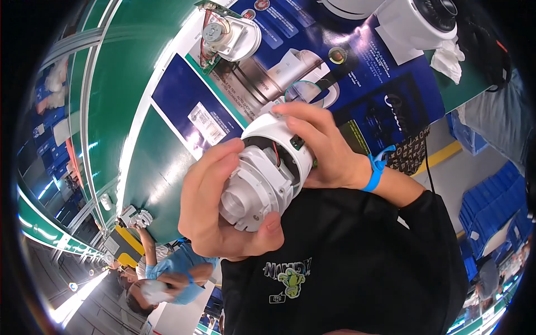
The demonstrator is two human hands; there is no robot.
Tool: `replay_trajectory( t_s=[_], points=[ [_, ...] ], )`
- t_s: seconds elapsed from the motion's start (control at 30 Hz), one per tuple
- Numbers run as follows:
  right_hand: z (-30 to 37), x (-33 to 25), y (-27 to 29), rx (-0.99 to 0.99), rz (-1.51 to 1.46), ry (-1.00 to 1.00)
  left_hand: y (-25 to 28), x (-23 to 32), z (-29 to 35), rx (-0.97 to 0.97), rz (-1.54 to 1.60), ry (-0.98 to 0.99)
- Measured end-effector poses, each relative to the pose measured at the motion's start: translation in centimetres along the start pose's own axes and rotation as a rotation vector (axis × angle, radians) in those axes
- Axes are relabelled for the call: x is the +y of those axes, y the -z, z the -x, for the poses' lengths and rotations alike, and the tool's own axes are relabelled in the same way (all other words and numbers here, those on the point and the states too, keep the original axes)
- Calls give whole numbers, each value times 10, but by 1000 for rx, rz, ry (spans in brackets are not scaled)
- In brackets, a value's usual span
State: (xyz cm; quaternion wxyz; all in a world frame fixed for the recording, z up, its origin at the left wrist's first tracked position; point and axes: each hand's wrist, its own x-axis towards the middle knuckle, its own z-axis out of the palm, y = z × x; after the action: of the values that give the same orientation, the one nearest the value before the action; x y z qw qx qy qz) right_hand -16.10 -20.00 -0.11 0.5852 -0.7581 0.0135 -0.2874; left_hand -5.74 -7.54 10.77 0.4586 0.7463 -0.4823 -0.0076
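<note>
by the table's (pixel 159 192) near edge, the left hand (pixel 204 220) grips the inner part (pixel 258 180), the right hand (pixel 329 149) its white shell (pixel 268 127); likely light, stiff plastic, best held by rims, sparing the delicate wire (pixel 276 152).

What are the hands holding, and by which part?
The left hand holds the grey insert by its outer sides, between fingers and thumb. The right hand holds the white shell by its outer wall.

Bright strip lamp (pixel 78 300) lower left, glare on glossy blue sheet (pixel 363 75), strong fisheye curvature, black rim
</note>
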Motion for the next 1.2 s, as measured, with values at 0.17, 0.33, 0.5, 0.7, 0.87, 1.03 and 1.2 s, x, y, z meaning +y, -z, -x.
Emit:
replay_trajectory(
  t_s=[0.17,0.33,0.5,0.7,0.87,1.03,1.2],
  points=[
    [-12,-16,25,-6,108,179,-7,-3,4,5,5,-19],
    [-30,-28,43,-180,272,245,-5,-2,7,18,31,0],
    [-38,-42,50,-229,291,211,-8,-2,9,-40,32,26],
    [-44,-51,48,-192,355,232,-17,9,3,-32,17,68],
    [-46,-46,55,-242,302,138,-21,3,1,-35,64,67],
    [-40,-41,56,-200,237,223,-24,3,4,83,206,106],
    [-36,-32,59,-170,233,244,-28,-1,-2,-3,69,-21]
  ],
)
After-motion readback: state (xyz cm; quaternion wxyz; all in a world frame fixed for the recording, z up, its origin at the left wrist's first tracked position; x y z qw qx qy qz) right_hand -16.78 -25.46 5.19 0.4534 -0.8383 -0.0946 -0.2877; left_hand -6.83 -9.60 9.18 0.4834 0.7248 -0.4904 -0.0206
